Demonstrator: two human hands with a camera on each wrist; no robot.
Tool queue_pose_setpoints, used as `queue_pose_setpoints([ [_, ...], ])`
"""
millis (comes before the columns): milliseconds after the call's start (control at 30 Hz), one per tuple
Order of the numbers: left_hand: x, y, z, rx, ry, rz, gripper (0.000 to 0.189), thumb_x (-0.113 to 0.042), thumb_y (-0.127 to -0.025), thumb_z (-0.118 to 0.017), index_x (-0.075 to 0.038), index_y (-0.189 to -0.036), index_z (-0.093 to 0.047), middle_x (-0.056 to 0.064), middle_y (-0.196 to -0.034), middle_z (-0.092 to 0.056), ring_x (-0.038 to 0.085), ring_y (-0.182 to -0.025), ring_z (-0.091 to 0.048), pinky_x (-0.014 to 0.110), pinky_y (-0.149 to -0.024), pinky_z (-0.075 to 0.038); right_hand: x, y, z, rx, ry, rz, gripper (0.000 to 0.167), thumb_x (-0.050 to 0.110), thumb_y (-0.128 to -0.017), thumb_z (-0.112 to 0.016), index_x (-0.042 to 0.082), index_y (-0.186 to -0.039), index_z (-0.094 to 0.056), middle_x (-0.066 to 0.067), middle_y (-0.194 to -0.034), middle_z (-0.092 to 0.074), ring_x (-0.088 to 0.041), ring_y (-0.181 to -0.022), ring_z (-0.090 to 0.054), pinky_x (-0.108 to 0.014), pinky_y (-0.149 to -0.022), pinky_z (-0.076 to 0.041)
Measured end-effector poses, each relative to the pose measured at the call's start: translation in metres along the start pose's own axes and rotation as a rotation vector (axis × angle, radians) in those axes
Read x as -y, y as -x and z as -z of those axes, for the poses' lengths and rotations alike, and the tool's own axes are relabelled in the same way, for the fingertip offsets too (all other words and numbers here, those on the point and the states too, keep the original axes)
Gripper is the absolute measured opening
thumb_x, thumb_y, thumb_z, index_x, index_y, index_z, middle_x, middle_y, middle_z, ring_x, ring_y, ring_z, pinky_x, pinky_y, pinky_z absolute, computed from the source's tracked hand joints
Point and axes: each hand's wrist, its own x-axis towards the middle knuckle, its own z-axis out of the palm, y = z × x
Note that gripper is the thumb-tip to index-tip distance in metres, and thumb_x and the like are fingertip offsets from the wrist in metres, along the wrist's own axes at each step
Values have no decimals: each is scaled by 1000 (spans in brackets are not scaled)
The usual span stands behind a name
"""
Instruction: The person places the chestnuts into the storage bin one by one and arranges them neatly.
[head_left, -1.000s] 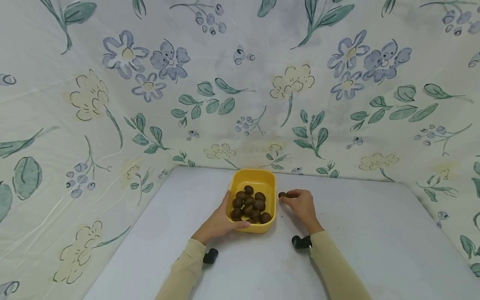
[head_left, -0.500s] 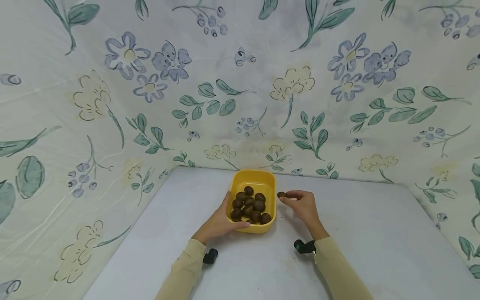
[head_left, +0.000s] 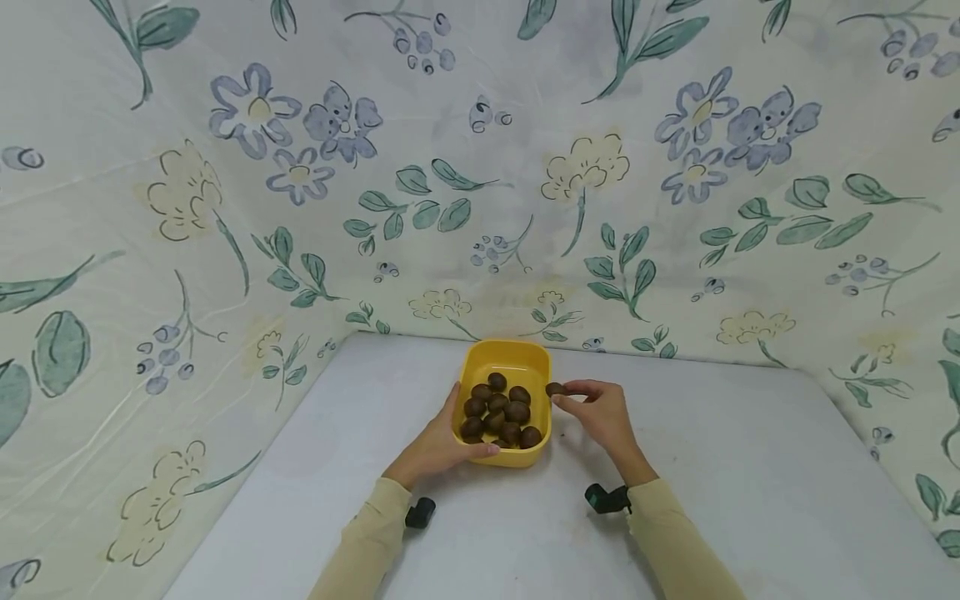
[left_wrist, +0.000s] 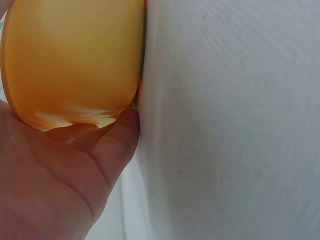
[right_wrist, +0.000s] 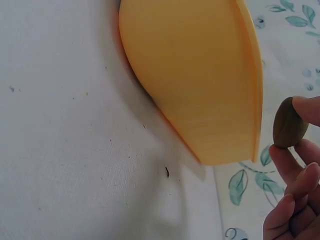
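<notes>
A yellow plastic container [head_left: 513, 360] stands on the table in the head view, with several round brown nuts [head_left: 517, 412] inside. My left hand [head_left: 438, 446] grips its left side and near corner, thumb over the near rim. In the left wrist view, the fingers reach along the container's outer wall [left_wrist: 75, 55]. My right hand [head_left: 606, 412] pinches one brown nut [right_wrist: 289, 124] between thumb and fingertips. It holds this nut up beside the container's right rim, and the right wrist view shows the nut apart from the container wall [right_wrist: 195, 70].
The white table [head_left: 750, 467] bears a few small dark crumbs [right_wrist: 167, 172]. Behind it and along the sides hangs a flower-patterned cloth [head_left: 480, 167]. A black wrist camera [head_left: 606, 498] sits on the right wrist and another camera [head_left: 421, 512] on the left.
My right hand has shifted slightly left, bringing the pinched nut from just right of the container to its right rim. The left hand and container have barely moved.
</notes>
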Motion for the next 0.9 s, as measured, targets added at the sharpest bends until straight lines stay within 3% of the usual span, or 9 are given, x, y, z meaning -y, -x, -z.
queue_pose_setpoints([
  [233,2,-1,-1,2,10,0,137,-53,-72,-90,-24,-168,3,11,-175,-18,39,-159,-26,65,-126,-26,3,3,-6,22,35,23,35,29,-86,-84,10,-115,-79,-10,-115,-78,-24,-93,-53,-28,-71,-45],
  [667,0,0,0,0,5,9,137,-55,-72,-90,-24,-168,2,11,-175,-18,39,-159,-27,66,-126,-27,17,8,-15,57,147,111,34,27,-85,-86,10,-114,-80,-7,-110,-78,-21,-82,-52,-24,-62,-45],
  [900,0,1,0,0,1,6,137,-55,-72,-90,-23,-168,2,12,-175,-17,39,-159,-26,65,-126,-27,19,10,-24,89,233,151,30,25,-85,-86,11,-111,-80,-6,-109,-77,-20,-83,-55,-23,-65,-50],
])
